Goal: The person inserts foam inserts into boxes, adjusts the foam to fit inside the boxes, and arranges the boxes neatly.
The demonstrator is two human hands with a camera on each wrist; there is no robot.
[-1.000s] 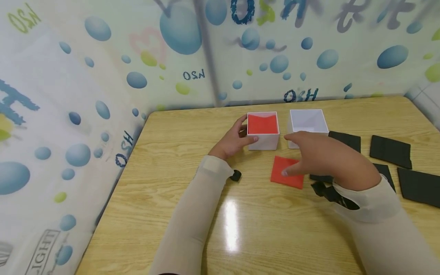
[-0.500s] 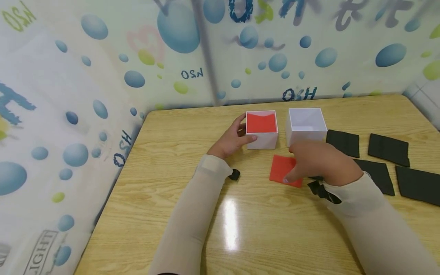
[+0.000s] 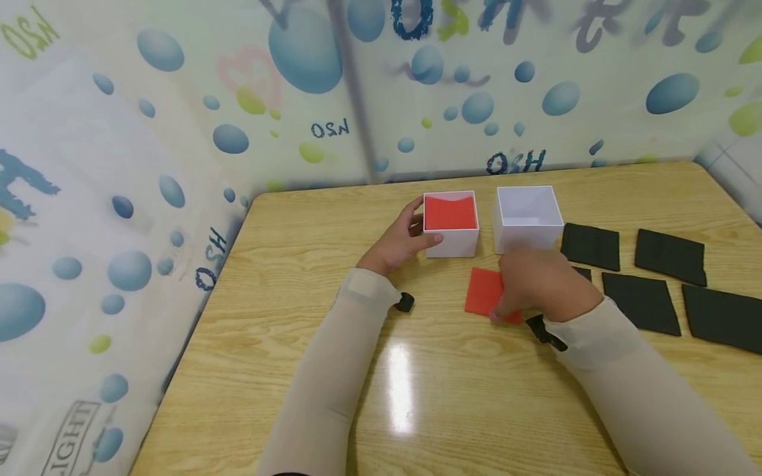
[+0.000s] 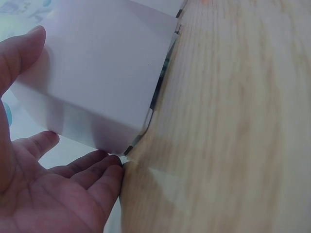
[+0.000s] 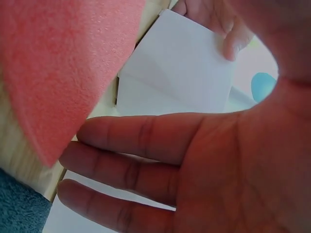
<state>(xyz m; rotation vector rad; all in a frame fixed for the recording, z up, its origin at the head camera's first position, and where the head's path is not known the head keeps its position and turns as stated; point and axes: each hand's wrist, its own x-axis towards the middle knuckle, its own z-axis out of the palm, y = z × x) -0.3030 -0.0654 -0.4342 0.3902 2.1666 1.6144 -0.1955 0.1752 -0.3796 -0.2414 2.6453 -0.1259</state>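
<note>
Bubble-printed walls point(image 3: 381, 99) are rising past the tabletop's point(image 3: 297, 264) far edge, near which the left hand point(image 3: 395, 244) is gripping the left box point(image 3: 455, 243). Just lowered, the right hand point(image 3: 538, 283), fingers nearly straight, is touching and partly hiding the red sheet point(image 3: 483, 291) mid-tabletop, so reaching seems finished; the right box point(image 3: 526, 238) and, toward the right edge, black sheets point(image 3: 641, 303) are crowding close.

You see two white boxes point(image 3: 450, 243) point(image 3: 526, 238), one at your left hand point(image 3: 399, 244); two red pieces point(image 3: 450, 214) point(image 3: 483, 291), one under your right hand point(image 3: 542, 284); five black pieces point(image 3: 591, 246) point(image 3: 671, 256) point(image 3: 583, 272) point(image 3: 641, 303) point(image 3: 725, 316) to its right.
</note>
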